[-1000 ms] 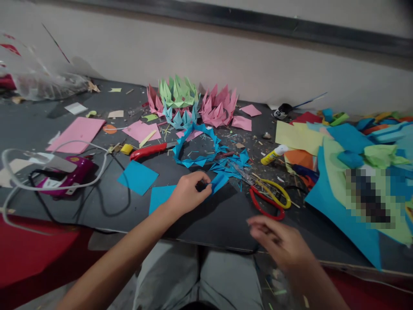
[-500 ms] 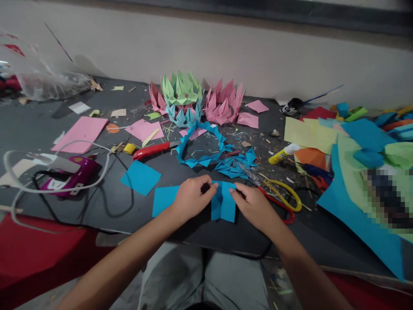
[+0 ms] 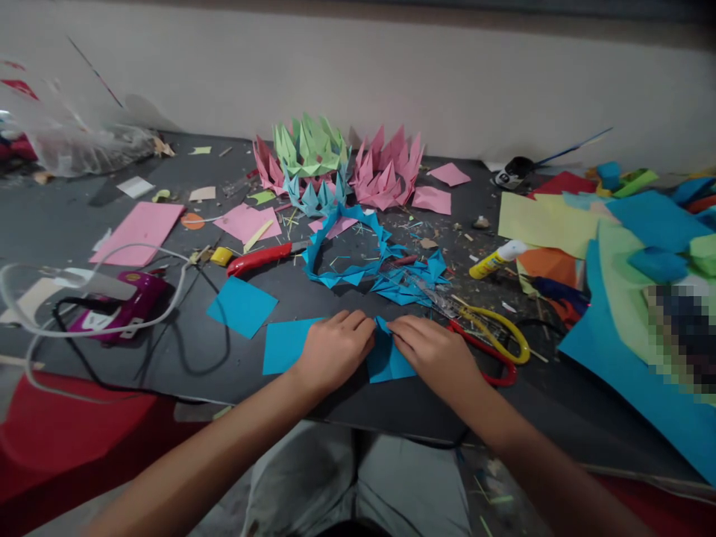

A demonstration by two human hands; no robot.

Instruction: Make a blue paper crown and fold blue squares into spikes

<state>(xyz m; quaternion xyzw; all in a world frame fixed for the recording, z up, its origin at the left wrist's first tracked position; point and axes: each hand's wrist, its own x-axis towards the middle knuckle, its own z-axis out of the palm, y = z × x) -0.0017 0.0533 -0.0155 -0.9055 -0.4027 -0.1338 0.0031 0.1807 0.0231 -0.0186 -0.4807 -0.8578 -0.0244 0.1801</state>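
A creased blue paper square (image 3: 385,362) lies near the table's front edge between my two hands. My left hand (image 3: 338,347) is closed at its upper left edge, fingertips pressed together. My right hand (image 3: 428,347) pinches the top right corner, which is folded inward. Partly beneath my left hand is another blue sheet (image 3: 285,347), with a loose blue square (image 3: 242,306) behind it. Beyond my hands stands a ring of folded blue paper (image 3: 347,277), and folded blue pieces (image 3: 406,287) are heaped at its right.
Yellow-and-red-handled scissors (image 3: 512,339) lie right of my right hand. A red cutter (image 3: 260,259), a glue stick (image 3: 495,261) and a purple glue gun (image 3: 126,306) with cables surround the work. Folded paper crowns (image 3: 313,153) stand at the back; coloured sheets (image 3: 545,224) cover the right.
My right hand has moved inward and turned over the paper's top edge, and a top corner is now folded. My left hand's fingers have closed together more. The view has shifted slightly.
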